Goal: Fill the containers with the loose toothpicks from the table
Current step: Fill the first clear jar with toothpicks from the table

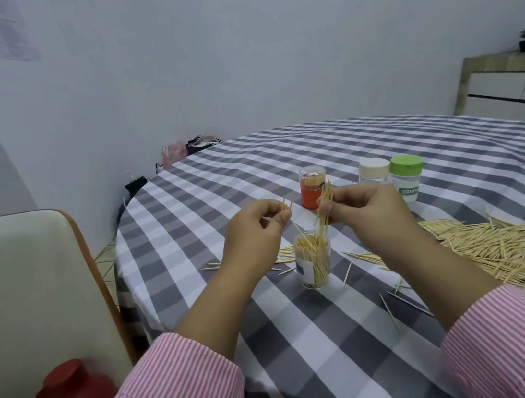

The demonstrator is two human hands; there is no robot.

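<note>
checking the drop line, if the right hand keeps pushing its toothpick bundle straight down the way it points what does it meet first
Most likely the open clear container: the right hand pinches a bundle of toothpicks angled down into its mouth, meeting the toothpicks already standing inside. Depth is unclear from one view.

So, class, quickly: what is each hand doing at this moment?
Left hand: pinches a few toothpicks.
Right hand: grips a bundle of toothpicks above the open container.
</note>
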